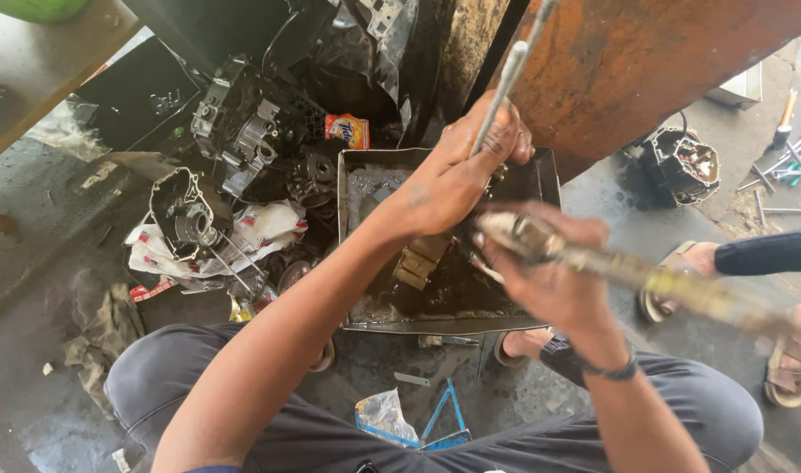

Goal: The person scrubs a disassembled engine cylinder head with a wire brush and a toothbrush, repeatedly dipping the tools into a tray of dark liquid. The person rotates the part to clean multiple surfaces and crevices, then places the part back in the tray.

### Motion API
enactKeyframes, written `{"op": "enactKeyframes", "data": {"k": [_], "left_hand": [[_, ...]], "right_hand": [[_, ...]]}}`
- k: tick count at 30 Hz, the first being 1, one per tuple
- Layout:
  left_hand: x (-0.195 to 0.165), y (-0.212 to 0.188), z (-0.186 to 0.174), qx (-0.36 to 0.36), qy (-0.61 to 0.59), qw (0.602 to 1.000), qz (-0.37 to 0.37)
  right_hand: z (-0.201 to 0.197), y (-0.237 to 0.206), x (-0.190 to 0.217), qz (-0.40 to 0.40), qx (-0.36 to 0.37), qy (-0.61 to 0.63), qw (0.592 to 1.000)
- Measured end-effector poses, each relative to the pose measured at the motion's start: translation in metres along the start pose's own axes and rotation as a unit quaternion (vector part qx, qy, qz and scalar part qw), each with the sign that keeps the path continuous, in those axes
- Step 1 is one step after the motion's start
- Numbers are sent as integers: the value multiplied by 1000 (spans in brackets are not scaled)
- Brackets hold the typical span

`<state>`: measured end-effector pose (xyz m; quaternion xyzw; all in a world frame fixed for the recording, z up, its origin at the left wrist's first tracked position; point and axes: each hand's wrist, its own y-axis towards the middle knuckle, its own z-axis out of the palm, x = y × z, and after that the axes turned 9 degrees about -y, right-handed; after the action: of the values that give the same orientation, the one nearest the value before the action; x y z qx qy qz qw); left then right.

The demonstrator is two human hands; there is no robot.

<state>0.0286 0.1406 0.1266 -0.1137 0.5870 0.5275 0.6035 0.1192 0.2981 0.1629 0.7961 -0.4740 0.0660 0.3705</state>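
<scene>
My left hand [460, 172] is closed around a long thin metal rod [508, 74] that rises toward the upper right. A blurred, greasy shaft [655, 282] runs out to the right from my right hand [545, 271], which grips its near end. Both hands hover over a square metal tray [541, 172] of dark oily liquid. A yellowish block-shaped part [418, 261] lies in the tray under my left forearm.
Engine casings [243, 123] and a round cover [188, 215] on crumpled wrappers lie left of the tray. A rusty panel [646, 61] leans behind. Another engine part [681, 165], screwdrivers [790, 149] and another person's sandalled feet [681, 271] are at right. A rag [102, 324] lies at left.
</scene>
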Motion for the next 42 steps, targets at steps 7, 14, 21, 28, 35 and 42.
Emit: {"op": "enactKeyframes", "data": {"k": [7,14,21,28,35,42], "left_hand": [[-15,-5,-10,-27,56,998,-11],[-13,-15,-13,-62,72,995,-4],[-20,-11,-21,-57,78,995,6],[-55,2,-14,0,326,944,49],[-39,-28,47,-291,537,791,-37],[-29,-9,0,-201,436,877,16]], "right_hand": [[7,0,4,63,27,38,997],[8,16,4,32,29,-33,999],[-6,30,-16,-2,-26,-49,998],[-35,50,-68,32,116,69,990],[-13,9,-82,130,29,277,952],[22,-9,-114,200,-31,389,898]]}}
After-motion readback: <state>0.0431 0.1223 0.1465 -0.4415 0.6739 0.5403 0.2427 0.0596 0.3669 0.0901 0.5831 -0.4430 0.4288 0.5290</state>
